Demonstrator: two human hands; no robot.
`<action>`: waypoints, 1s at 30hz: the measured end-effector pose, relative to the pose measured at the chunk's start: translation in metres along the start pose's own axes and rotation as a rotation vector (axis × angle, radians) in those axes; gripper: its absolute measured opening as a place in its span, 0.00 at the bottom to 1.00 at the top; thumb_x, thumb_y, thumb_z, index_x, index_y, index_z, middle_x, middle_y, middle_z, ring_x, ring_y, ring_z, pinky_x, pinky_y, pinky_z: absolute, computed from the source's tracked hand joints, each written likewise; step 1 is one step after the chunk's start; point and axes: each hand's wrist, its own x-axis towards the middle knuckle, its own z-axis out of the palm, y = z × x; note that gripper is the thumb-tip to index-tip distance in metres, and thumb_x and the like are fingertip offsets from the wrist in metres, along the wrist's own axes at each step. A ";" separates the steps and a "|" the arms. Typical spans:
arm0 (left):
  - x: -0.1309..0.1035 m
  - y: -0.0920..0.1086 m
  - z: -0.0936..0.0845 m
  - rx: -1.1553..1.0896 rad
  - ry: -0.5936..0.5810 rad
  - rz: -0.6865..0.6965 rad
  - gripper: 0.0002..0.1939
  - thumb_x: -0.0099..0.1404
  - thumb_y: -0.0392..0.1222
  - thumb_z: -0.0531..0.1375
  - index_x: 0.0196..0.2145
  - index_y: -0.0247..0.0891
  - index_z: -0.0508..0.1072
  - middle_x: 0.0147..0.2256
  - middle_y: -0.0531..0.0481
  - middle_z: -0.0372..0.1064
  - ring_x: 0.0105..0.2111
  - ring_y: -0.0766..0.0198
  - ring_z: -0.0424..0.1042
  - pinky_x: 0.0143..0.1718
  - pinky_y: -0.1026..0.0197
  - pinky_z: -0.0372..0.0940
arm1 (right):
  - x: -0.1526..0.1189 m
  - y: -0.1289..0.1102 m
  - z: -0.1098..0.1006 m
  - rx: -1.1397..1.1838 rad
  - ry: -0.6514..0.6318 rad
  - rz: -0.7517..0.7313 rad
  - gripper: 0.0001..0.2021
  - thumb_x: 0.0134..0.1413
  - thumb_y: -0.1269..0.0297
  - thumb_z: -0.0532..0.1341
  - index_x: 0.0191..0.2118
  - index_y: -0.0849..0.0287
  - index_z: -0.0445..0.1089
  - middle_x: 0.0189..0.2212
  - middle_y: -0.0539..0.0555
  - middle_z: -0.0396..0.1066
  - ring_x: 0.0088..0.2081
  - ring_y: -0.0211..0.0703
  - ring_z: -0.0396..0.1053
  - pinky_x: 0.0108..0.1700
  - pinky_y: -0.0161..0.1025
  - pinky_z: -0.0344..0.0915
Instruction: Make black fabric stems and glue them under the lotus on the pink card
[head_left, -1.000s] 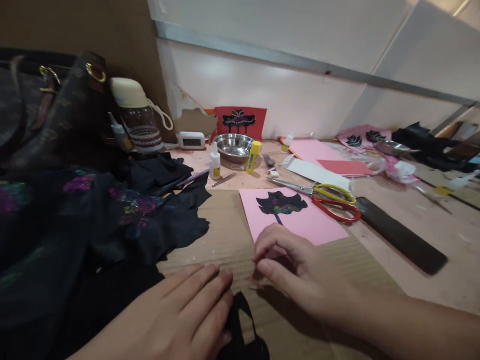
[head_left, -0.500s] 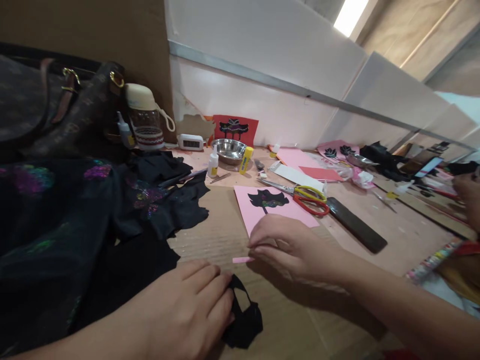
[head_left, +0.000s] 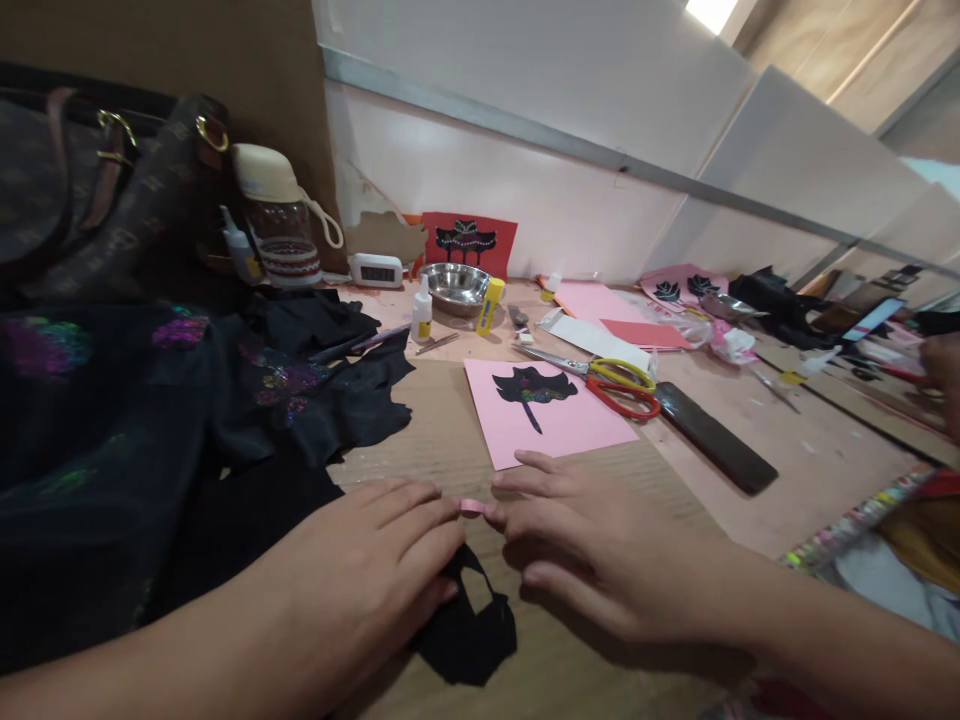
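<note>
A short pink paper strip point(head_left: 471, 507), slightly bowed, lies between the fingertips of my two hands on the cardboard. My left hand point(head_left: 375, 575) rests flat with fingers stretched out, one fingertip at the strip's left end. At its right end is a fingertip of my right hand point(head_left: 592, 550), whose fingers are spread. A black cloth scrap point(head_left: 476, 640) with a cut-out hole lies beside my left hand, partly under it. Just beyond my hands is a pink sheet point(head_left: 592, 435) bearing a black leaf-like cutout point(head_left: 532, 388) with a stem.
Scissors point(head_left: 619, 385) lie across the sheet's right edge, beside a dark flat bar point(head_left: 716, 440). Farther back are a glue stick point(head_left: 490, 306), a glue bottle point(head_left: 422, 310) and a metal bowl point(head_left: 457, 288). Black sequinned cloth point(head_left: 225, 410) covers the left side.
My right hand has lowered toward me and spread its fingers, uncovering the leaf's stem. My left hand has shifted off much of the black scrap, its fingertips reaching the pink strip.
</note>
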 end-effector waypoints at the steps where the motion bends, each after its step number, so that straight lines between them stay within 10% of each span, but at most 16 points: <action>1: 0.001 -0.001 0.001 -0.021 0.000 -0.008 0.14 0.76 0.36 0.53 0.49 0.33 0.78 0.45 0.42 0.82 0.44 0.54 0.81 0.49 0.52 0.76 | 0.001 0.000 -0.001 0.001 -0.003 0.000 0.08 0.70 0.64 0.57 0.48 0.57 0.71 0.56 0.61 0.73 0.60 0.52 0.67 0.64 0.51 0.64; 20: 0.001 -0.006 0.009 -0.008 -0.005 0.019 0.16 0.76 0.38 0.54 0.51 0.31 0.79 0.48 0.41 0.81 0.49 0.52 0.79 0.54 0.50 0.74 | 0.006 -0.004 -0.004 0.036 -0.027 -0.022 0.07 0.70 0.67 0.58 0.46 0.58 0.73 0.50 0.58 0.76 0.55 0.49 0.70 0.61 0.49 0.65; 30: 0.008 -0.034 -0.006 -0.666 -0.075 -0.400 0.11 0.72 0.41 0.59 0.36 0.43 0.82 0.36 0.51 0.82 0.39 0.60 0.78 0.45 0.59 0.71 | 0.030 0.016 0.000 -0.402 0.224 -0.440 0.10 0.71 0.70 0.56 0.49 0.65 0.74 0.39 0.59 0.79 0.43 0.48 0.73 0.54 0.49 0.71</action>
